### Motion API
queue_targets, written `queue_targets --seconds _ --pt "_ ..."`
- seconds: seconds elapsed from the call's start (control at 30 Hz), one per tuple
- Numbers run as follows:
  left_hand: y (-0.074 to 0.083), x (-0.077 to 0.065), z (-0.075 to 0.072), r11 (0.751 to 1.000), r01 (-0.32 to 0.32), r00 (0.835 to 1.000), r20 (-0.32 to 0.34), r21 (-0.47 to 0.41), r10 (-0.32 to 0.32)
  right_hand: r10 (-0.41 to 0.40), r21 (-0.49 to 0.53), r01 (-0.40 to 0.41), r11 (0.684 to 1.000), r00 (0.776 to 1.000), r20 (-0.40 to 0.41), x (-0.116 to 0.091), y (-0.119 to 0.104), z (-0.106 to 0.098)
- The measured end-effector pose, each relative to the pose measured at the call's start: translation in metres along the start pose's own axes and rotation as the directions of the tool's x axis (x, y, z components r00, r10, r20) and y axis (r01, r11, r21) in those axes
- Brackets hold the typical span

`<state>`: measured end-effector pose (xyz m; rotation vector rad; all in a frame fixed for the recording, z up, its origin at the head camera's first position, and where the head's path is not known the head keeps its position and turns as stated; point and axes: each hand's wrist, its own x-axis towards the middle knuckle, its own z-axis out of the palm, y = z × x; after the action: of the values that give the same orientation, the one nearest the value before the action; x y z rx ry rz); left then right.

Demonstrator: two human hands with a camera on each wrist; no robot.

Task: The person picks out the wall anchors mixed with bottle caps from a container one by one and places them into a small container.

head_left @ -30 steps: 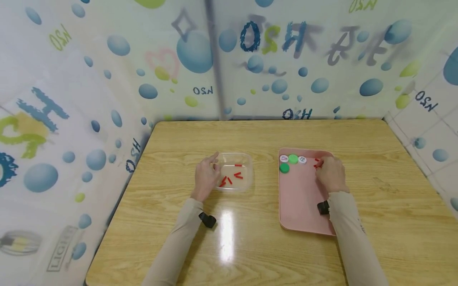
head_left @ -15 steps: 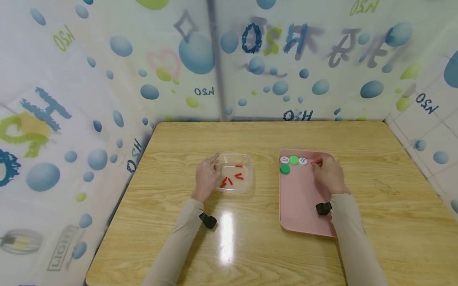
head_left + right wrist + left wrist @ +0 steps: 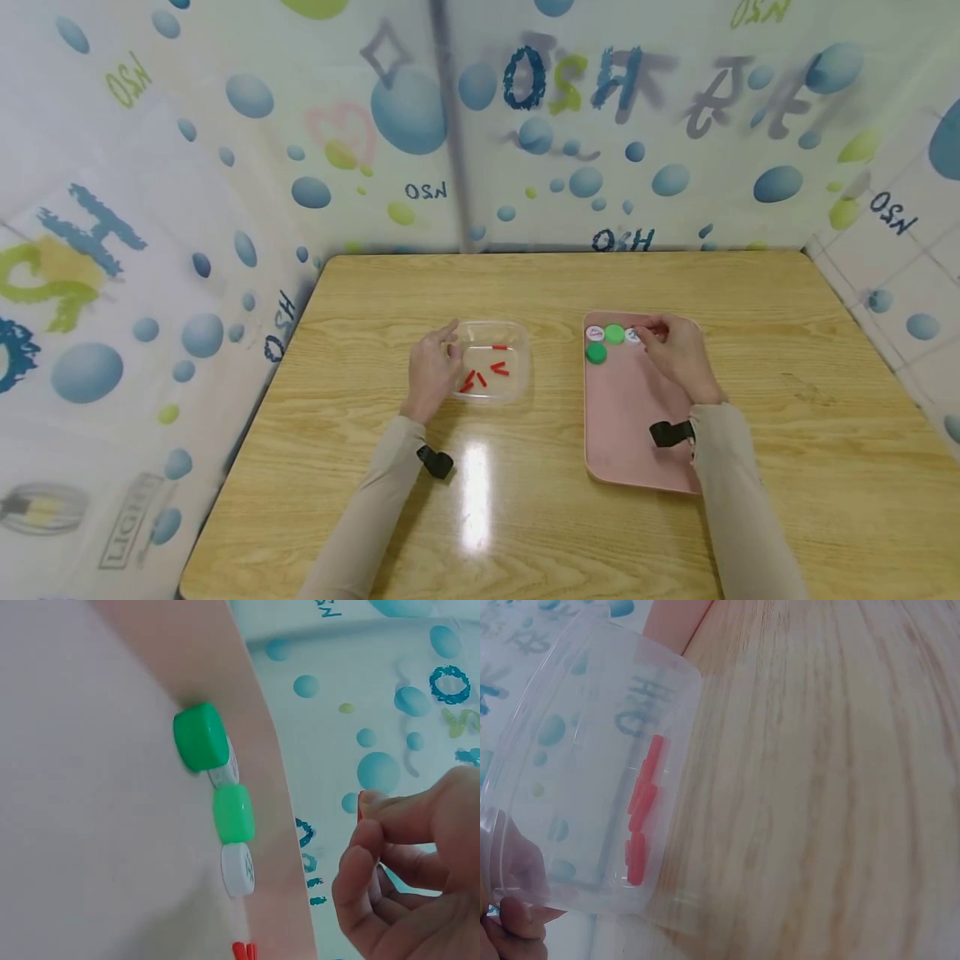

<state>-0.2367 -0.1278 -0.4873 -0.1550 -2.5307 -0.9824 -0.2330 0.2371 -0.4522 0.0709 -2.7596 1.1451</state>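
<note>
At nine o'clock on the clear tub, the left hand grips its edge; red sticks lie inside. Over the pink tray, near one o'clock, the right hand pinches a red piece; green caps and white caps sit around eleven.
</note>
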Motion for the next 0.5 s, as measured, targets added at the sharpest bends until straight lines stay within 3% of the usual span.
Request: queue_targets --seconds 0.27,0.5 --pt "-0.001 0.000 -0.001 1.000 0.022 0.999 0.031 -0.008 -0.022 -0.002 -0.109 -0.001 0.994 1.000 -0.027 -0.002 -0.015 0.005" --pt "-0.001 0.000 0.000 1.000 0.020 1.000 0.012 -0.001 -0.020 -0.014 0.086 0.007 0.996 0.997 0.079 0.003 -0.030 0.021"
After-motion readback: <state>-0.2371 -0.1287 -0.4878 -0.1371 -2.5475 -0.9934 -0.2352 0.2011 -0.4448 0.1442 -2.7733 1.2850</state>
